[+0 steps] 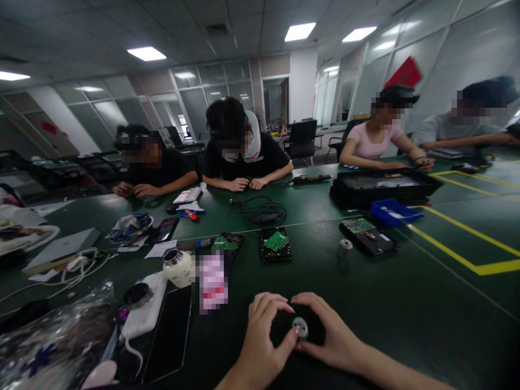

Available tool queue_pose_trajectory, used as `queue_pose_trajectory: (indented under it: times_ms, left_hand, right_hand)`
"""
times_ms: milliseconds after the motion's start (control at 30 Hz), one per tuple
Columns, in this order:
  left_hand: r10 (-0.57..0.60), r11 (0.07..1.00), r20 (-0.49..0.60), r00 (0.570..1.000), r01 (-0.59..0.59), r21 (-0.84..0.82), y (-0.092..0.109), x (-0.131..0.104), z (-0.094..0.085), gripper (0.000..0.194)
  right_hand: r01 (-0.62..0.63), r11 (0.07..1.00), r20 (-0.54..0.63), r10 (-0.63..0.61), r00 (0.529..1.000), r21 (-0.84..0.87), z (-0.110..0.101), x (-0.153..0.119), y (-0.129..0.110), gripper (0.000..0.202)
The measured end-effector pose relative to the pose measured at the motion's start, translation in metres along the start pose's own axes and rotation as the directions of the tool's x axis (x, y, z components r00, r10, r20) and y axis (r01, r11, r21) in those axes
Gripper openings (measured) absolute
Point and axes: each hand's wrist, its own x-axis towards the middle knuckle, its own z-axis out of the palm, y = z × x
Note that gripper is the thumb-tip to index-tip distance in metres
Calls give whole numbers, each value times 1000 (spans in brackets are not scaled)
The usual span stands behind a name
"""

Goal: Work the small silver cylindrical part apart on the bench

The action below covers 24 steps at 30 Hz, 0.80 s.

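A small round silver metal part (300, 327) with dark marks on its face is held low over the green table. My left hand (266, 330) is curled, and its thumb presses on the front of this part. Around the other side curves my right hand (331, 330), its thumb at the part's lower edge. The fingertips of both hands almost meet above it. Farther off to the right stands a silver metal cylinder (344, 248). Straight ahead lies a hard drive (276, 254) with a green circuit board (276, 241) on top.
Left of my hands are a black tablet (169, 336), a cream bottle (179, 268) and clear plastic bags (60, 336). Beyond lie a coiled black cable (264, 211), a blue tray (394, 211) and a large black tray (385, 187). Several people sit across the green table (406, 309).
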Motion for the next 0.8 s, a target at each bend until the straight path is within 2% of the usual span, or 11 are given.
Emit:
queue_pose_trajectory:
  times_ms: [100, 200, 367, 433, 500, 567, 667, 800]
  left_hand:
    - [-20, 995, 40, 999, 17, 95, 3, 9, -5, 11]
    - [-46, 994, 35, 998, 42, 98, -1, 10, -1, 9]
    - [20, 998, 35, 999, -22, 53, -3, 8, 4, 11]
    - [46, 998, -2, 999, -46, 30, -3, 10, 2, 7]
    - [22, 999, -56, 998, -19, 39, -8, 13, 0, 10]
    - [-28, 993, -94, 995, 38, 110, -17, 14, 0, 11]
    - [-73, 962, -76, 994, 90, 259, -36, 12, 3, 9]
    - [-85, 947, -53, 995, 98, 305, -52, 9, 8, 19]
  right_hand:
    - [-9, 988, 178, 36, 983, -151, 1, -2, 4, 61]
    - [11, 980, 263, 43, 964, -200, 0, -1, 2, 57]
    - [16, 979, 281, 42, 959, -204, -3, 2, -3, 54]
    - [21, 975, 280, 44, 959, -222, -3, 3, -3, 55]
    - [23, 972, 275, 43, 961, -233, -3, 3, -4, 55]
    - [20, 972, 265, 44, 963, -234, -3, 3, -4, 53]
    - [11, 968, 251, 54, 967, -251, -3, 2, -6, 50]
    - [14, 938, 215, 65, 975, -347, -2, -1, -8, 47]
